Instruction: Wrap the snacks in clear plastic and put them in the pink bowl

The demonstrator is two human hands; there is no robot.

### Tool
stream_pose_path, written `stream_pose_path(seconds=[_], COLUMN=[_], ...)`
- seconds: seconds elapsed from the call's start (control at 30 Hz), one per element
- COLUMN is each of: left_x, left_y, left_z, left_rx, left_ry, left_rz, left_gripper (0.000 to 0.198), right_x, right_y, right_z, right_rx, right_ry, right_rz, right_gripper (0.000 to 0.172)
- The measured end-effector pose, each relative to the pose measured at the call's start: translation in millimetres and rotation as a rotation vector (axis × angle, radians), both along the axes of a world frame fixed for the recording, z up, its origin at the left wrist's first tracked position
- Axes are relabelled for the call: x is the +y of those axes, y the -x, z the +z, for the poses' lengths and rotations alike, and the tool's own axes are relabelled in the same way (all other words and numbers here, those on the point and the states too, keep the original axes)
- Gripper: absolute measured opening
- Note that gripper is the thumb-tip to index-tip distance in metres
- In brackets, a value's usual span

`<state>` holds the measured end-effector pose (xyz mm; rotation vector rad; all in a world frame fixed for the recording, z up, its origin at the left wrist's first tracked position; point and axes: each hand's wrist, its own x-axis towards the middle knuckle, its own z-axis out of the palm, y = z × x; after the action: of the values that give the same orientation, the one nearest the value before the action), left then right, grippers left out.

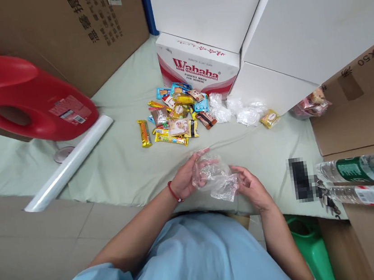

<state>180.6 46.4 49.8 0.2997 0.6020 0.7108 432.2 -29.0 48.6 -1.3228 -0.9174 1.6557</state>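
A crumpled clear plastic bag (pixel 217 177) is between my two hands, above the front edge of the cloth-covered table. My left hand (pixel 186 176), with a red cord on its wrist, holds the bag's left side; some of its fingers show through the film. My right hand (pixel 252 188) pinches the bag's right edge between thumb and fingers. Beyond them lies a pile of wrapped snacks (pixel 179 113) in yellow, blue and brown packets. Crumpled clear bags (pixel 248 112) lie to its right, beside a single yellow-wrapped snack (pixel 269 118).
At left are a red jug (pixel 77 108) and a roll of clear film (pixel 70 163). A Wahaha carton (pixel 198 66) and white boxes (pixel 282 24) stand behind. Two water bottles (pixel 364 170), keys (pixel 329 200) and a bagged bundle (pixel 312 104) are at right. A green stool (pixel 315 251) stands below.
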Motion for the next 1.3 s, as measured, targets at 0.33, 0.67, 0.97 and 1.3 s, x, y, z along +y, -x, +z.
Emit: stream_pose_path(seconds=[0.33,0.67,0.97,1.3], left_x=[11,-13,-9,-29], left_y=[29,8,32,-5], left_z=[9.9,33.3,0.9,-24.5], left_rx=[0.004,-0.104,-0.121,0.221], left_ry=[0.06,-0.007,-0.016,-0.22], left_rz=[0.108,-0.155,-0.017,0.068], left_gripper=[0.054,0.067,0.069,0.021], right_x=[5,36,41,23], right_y=[-38,16,30,33], right_z=[-2.3,2.2,-9.5,-25.7], right_rx=[-0.129,0.119,0.176,0.254], right_ry=[-0.033,-0.134,0.042,0.04], right_rz=[-0.358,-0.012,-0.013,-0.303], right_gripper=[0.033,0.07,0.034,0.023])
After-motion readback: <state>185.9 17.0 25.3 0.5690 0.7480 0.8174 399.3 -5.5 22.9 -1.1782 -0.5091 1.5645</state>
